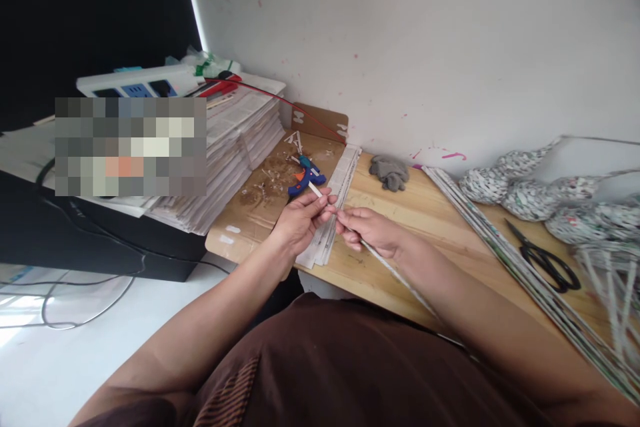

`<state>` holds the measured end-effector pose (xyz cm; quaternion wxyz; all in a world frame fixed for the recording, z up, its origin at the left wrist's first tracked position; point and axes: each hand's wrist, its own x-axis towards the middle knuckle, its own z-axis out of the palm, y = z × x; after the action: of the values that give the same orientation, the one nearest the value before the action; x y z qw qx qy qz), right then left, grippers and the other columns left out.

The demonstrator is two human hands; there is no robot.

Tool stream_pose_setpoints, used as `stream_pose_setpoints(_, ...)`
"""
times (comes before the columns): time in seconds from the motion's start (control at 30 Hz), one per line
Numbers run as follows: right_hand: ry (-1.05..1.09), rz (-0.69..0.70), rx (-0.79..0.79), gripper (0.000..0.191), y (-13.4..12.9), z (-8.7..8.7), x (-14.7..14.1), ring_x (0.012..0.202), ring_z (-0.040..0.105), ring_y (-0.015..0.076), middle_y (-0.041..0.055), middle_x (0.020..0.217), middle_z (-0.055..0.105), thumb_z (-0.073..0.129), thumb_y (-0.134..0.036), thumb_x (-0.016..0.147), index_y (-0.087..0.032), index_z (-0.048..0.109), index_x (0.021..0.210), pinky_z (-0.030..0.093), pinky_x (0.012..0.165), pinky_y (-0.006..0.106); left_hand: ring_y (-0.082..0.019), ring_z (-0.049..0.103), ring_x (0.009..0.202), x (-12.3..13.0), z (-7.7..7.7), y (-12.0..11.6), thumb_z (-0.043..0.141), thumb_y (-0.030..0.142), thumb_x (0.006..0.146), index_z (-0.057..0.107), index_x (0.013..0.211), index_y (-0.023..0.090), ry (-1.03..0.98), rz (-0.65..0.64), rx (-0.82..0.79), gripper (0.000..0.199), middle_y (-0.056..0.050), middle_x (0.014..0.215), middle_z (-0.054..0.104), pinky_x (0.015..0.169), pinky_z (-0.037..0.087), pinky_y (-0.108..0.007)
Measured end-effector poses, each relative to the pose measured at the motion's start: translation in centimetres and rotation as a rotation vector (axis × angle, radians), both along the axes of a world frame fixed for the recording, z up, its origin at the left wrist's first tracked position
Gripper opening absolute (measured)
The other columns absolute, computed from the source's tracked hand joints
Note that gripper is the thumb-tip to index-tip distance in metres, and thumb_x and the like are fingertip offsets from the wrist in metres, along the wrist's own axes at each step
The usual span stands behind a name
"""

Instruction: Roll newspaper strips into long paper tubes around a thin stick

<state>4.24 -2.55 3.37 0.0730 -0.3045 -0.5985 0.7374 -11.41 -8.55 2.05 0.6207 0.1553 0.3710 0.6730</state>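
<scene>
A long, thin rolled paper tube (395, 273) runs from my fingers down to the right, past my right forearm. My right hand (370, 230) is closed around it near its upper end. My left hand (303, 220) pinches the tube's tip, where a flat white end (315, 190) sticks out above the fingers. Both hands almost touch, above the table and a strip of newspaper sheets (330, 233). Just beyond my left hand, a blue glue gun (306, 180) lies on a stained cardboard sheet (245, 233).
Stacked newspaper (260, 137) stands at left, with a power strip (135, 83) on top. Along the right lie a bundle of paper tubes (480, 243), black-handled scissors (547, 267) and woven paper pieces (530, 197). A grey cloth-like lump (389, 172) rests by the wall. Cables hang at left.
</scene>
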Motion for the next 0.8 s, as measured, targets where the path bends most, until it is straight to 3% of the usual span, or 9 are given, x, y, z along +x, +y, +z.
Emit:
stream_pose_setpoints(0.07,0.056,0.071,-0.198,0.035,0.3,0.0,0.1,0.038,0.03,0.0061,-0.0097,0.045,0.027,0.049,-0.05,0.085,-0.018,0.046,0.072,0.027,0.041,0.02,-0.008,0.065,0.065,0.0,0.1,0.1,0.058,0.004,0.078,0.066,0.098,0.009,0.007,-0.026,0.015,0.022,-0.009,0.088,0.069,0.061,0.054,-0.014)
stream_pose_setpoints(0.13,0.069,0.08,-0.202,0.037,0.6,-0.2,0.2,0.039,0.031,0.0061,-0.0097,0.046,0.028,0.049,-0.052,0.084,-0.017,0.047,0.073,0.028,0.042,0.02,-0.008,0.066,0.066,0.1,0.0,0.1,0.059,0.003,0.078,0.066,0.098,0.009,0.011,-0.03,0.022,0.023,-0.009,0.089,0.069,0.062,0.054,-0.014)
stream_pose_setpoints(0.3,-0.053,-0.06,0.347,0.035,0.1,-0.6,0.2,0.046,0.041,0.0063,-0.0042,0.057,0.046,0.051,-0.051,0.083,-0.016,0.055,0.08,0.033,0.045,0.021,-0.008,0.065,0.065,0.4,-0.6,0.2,0.059,0.003,0.077,0.066,0.095,0.009,0.012,0.006,-0.001,0.02,-0.009,0.087,0.069,0.062,0.055,-0.016)
stream_pose_setpoints(0.37,-0.091,-0.059,0.406,0.036,-0.1,-0.6,0.1,0.045,0.04,0.0063,-0.0044,0.056,0.045,0.048,-0.051,0.085,-0.016,0.055,0.08,0.032,0.043,0.02,-0.008,0.064,0.063,0.4,-0.7,0.1,0.06,0.004,0.077,0.066,0.095,0.008,0.014,-0.003,0.002,0.019,-0.009,0.087,0.069,0.057,0.053,-0.014)
stream_pose_setpoints(0.5,-0.011,-0.051,0.213,0.037,-0.2,-0.7,-0.2,0.041,0.031,0.0055,-0.0075,0.051,0.035,0.046,-0.052,0.085,-0.017,0.048,0.074,0.03,0.039,0.02,-0.007,0.063,0.059,0.2,-0.8,0.1,0.064,0.006,0.074,0.066,0.095,0.01,0.021,-0.028,0.007,0.021,-0.009,0.09,0.069,0.044,0.047,-0.011)
stream_pose_setpoints(0.6,0.046,-0.043,0.085,0.038,-0.1,-0.8,-0.3,0.04,0.027,0.0049,-0.009,0.049,0.031,0.049,-0.053,0.084,-0.017,0.046,0.073,0.027,0.039,0.019,-0.006,0.062,0.059,0.1,-0.9,0.1,0.065,0.006,0.074,0.066,0.095,0.01,0.006,-0.031,-0.018,0.021,-0.009,0.09,0.068,0.043,0.047,-0.011)
stream_pose_setpoints(0.8,0.012,-0.035,0.039,0.04,-0.1,-1.0,-0.2,0.039,0.026,0.0047,-0.0095,0.047,0.03,0.05,-0.055,0.083,-0.016,0.047,0.074,0.027,0.039,0.019,-0.006,0.062,0.058,0.2,-1.2,0.3,0.061,0.003,0.076,0.066,0.094,0.008,-0.037,-0.012,-0.025,0.019,-0.009,0.085,0.068,0.05,0.051,-0.011)
